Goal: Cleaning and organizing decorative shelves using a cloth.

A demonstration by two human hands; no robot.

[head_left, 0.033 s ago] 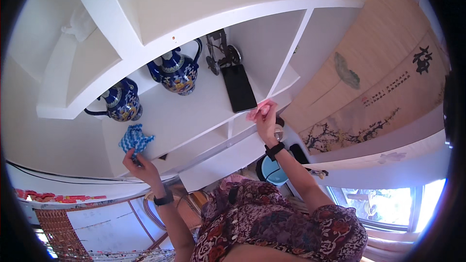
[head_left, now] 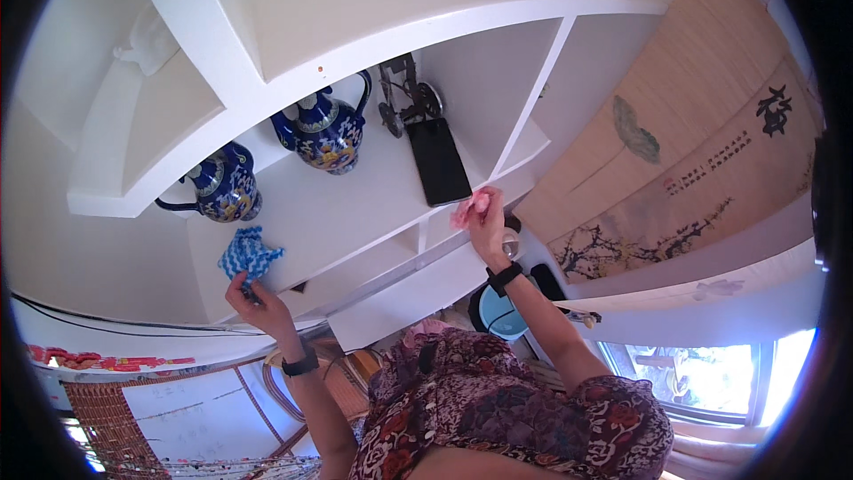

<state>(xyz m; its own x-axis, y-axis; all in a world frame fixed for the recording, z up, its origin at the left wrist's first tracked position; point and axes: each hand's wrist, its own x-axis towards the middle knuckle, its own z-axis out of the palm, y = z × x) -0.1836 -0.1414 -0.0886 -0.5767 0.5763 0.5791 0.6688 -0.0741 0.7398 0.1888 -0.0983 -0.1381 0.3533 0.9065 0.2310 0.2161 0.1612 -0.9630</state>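
Note:
My left hand (head_left: 262, 313) is at the front left of a white shelf, its thumb and fingers pinched on the near edge of a crumpled blue-and-white patterned cloth (head_left: 247, 252). The cloth rests on the shelf board. At the shelf's front edge to the right, my right hand (head_left: 487, 233) is closed on a bunched pink cloth (head_left: 463, 213). Just beyond that cloth lies a flat black device with a dark screen (head_left: 439, 162), like a phone or tablet. Both wrists wear dark bands.
Two blue flowered vases with handles, one (head_left: 325, 135) farther back and one (head_left: 224, 185) at left, stand on the shelf. A dark wheeled ornament (head_left: 410, 100) sits behind the device. A white upright (head_left: 539, 84) bounds the right. Below is a light blue basin (head_left: 503, 313).
The pink cloth and the fingers of my right hand have shifted very slightly. My left hand and the blue-and-white cloth look the same.

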